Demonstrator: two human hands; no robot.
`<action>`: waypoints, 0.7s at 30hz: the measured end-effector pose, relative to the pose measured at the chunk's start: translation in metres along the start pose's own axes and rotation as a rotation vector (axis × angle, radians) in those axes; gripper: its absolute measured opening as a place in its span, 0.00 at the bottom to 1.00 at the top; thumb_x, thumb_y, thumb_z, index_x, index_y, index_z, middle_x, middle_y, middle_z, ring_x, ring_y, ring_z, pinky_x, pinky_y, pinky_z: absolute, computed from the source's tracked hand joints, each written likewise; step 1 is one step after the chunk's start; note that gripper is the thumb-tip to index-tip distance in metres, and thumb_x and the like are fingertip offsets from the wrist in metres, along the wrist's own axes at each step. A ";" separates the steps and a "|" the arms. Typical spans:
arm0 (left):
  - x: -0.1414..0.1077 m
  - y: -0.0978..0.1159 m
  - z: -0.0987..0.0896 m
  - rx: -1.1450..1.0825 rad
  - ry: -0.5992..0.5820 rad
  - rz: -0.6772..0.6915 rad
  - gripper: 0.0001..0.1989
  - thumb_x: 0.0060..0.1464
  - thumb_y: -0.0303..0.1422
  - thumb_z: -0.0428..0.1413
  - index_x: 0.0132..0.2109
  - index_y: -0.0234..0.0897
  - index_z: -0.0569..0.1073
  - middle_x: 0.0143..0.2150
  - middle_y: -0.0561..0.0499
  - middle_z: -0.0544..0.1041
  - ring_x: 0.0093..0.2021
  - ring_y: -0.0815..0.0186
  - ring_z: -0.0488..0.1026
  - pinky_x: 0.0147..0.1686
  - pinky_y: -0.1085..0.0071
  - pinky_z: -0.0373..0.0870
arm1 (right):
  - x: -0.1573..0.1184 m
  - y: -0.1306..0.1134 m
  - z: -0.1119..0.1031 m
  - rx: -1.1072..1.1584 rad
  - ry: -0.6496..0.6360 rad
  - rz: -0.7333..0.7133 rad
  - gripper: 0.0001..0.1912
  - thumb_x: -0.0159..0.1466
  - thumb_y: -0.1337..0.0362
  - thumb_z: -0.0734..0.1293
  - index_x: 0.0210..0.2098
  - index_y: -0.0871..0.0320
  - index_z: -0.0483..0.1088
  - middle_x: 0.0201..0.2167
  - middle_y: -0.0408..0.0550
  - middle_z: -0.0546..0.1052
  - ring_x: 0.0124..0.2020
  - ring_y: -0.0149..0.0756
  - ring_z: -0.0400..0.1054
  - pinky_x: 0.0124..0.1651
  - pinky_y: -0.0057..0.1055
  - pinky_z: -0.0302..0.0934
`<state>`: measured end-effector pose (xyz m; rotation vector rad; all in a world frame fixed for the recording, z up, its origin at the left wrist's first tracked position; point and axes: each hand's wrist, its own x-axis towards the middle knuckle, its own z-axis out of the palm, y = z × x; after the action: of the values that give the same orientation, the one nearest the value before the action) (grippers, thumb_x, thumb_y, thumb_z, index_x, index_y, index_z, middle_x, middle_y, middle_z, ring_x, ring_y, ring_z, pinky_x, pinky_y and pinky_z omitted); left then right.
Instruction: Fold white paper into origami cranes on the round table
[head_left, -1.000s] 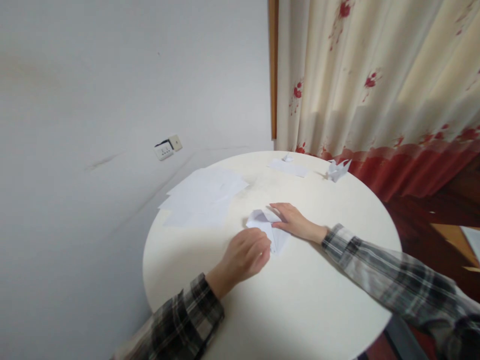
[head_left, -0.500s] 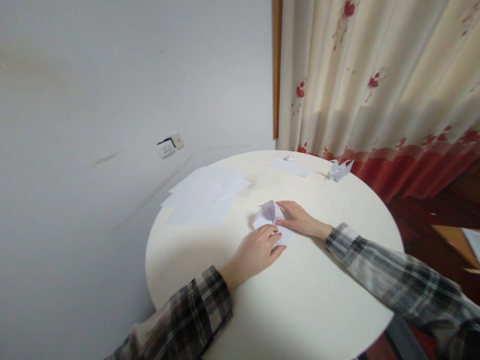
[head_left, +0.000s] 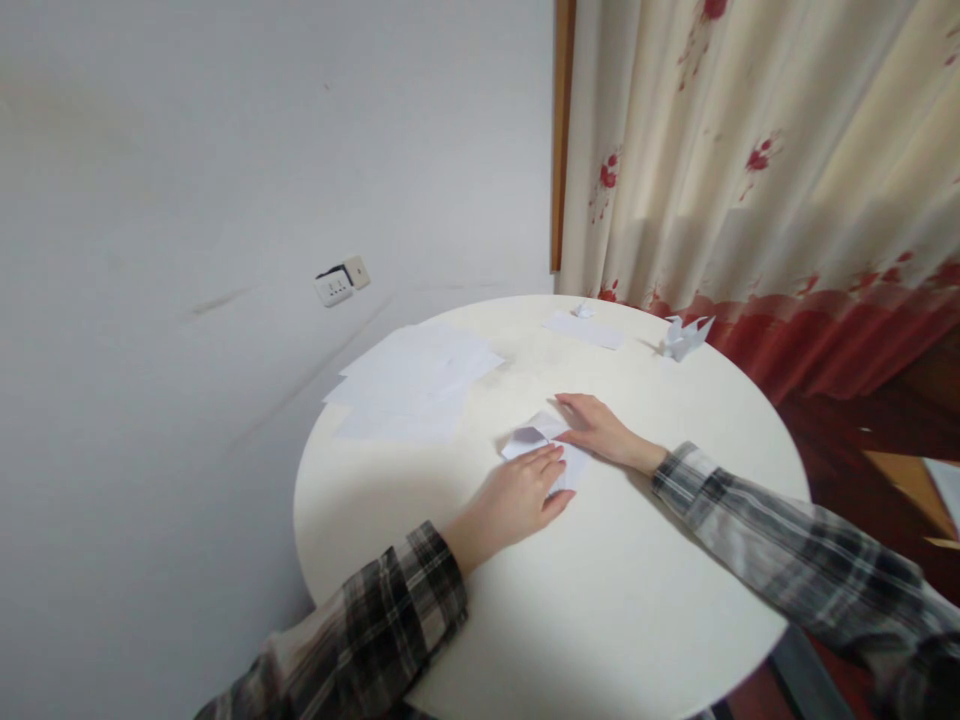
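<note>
A partly folded white paper (head_left: 531, 438) lies at the middle of the round white table (head_left: 600, 590). My left hand (head_left: 517, 497) rests on its near side, fingers stretched out over the paper and thumb apart. At the paper's right edge is my right hand (head_left: 600, 431), its thumb and fingers spread, the thumb side touching the paper. The part of the paper under my left hand is hidden. An upper flap stands slightly raised from the rest.
Several loose white sheets (head_left: 412, 375) overlap at the table's left. A folded paper crane (head_left: 684, 338) stands at the back right. Farther back, a small folded paper piece (head_left: 583, 310) sits by a flat sheet (head_left: 585, 329). Wall and curtain (head_left: 675, 150) lie beyond.
The paper's upper flap has come down lower and flatter. My right hand's fingers have spread a little from the paper, while my left hand has hardly moved. The view has shifted slightly.
</note>
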<state>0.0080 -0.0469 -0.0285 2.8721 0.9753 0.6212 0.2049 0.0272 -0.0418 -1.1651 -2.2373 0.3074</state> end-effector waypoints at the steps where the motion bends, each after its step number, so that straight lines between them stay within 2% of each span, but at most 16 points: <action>1: 0.000 0.000 0.000 0.005 -0.003 0.001 0.16 0.56 0.36 0.49 0.49 0.32 0.67 0.54 0.41 0.69 0.56 0.61 0.64 0.56 0.63 0.60 | 0.000 0.000 0.000 -0.013 0.002 0.001 0.31 0.57 0.51 0.65 0.55 0.60 0.59 0.52 0.58 0.67 0.53 0.46 0.60 0.54 0.46 0.54; 11: 0.001 0.000 0.000 -0.028 0.007 -0.004 0.15 0.56 0.35 0.50 0.48 0.33 0.68 0.54 0.42 0.69 0.57 0.62 0.63 0.56 0.65 0.60 | 0.001 0.002 0.003 -0.039 0.014 0.005 0.30 0.56 0.55 0.66 0.54 0.61 0.60 0.51 0.58 0.67 0.52 0.45 0.60 0.54 0.44 0.54; 15: 0.000 0.001 -0.002 -0.024 0.014 -0.036 0.12 0.57 0.32 0.49 0.48 0.35 0.69 0.52 0.44 0.69 0.54 0.61 0.65 0.54 0.64 0.61 | 0.000 0.001 0.001 -0.010 0.016 -0.004 0.30 0.55 0.56 0.67 0.54 0.61 0.60 0.50 0.57 0.68 0.51 0.45 0.60 0.53 0.43 0.55; 21: -0.002 -0.005 0.000 -0.011 0.070 -0.139 0.12 0.57 0.32 0.50 0.47 0.40 0.71 0.46 0.44 0.68 0.51 0.58 0.64 0.49 0.61 0.64 | -0.004 0.000 -0.002 -0.035 0.013 -0.019 0.37 0.53 0.49 0.67 0.56 0.61 0.58 0.51 0.58 0.67 0.52 0.47 0.60 0.53 0.44 0.55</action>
<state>0.0033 -0.0440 -0.0306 2.7600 1.1644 0.7166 0.2076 0.0233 -0.0418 -1.1595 -2.2498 0.2536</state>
